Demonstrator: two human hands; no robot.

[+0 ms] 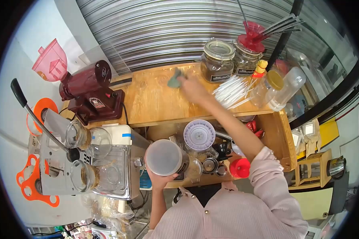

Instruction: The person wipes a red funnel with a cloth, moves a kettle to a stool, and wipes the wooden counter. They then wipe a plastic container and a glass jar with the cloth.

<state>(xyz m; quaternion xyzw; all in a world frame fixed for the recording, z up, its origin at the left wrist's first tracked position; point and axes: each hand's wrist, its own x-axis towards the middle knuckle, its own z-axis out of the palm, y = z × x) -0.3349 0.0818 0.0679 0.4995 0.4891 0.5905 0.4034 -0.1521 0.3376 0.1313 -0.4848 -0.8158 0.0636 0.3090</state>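
Observation:
My right hand (194, 88) reaches across the upper wooden counter (147, 101), its fingers closed on a grey-green cloth (174, 78) that touches the wood. The hand is slightly blurred. Closer to my body, my left hand (160, 181) grips a round container (162, 157) with a translucent whitish lid, held up in front of the lower shelf. Most of the container's side and some of my fingers are hidden. Beyond my right forearm stand a dark-filled clip-top glass jar (217, 61) and a loose pile of white straws (232, 91).
A maroon coffee grinder (89, 93) stands at the counter's left end. Below it, glass vessels (95, 177) sit by a metal-topped machine. A purple-white lidded tub (199, 135) and a red round lid (239, 168) are on the lower shelf. A yellow-lidded jar (269, 85) stands right.

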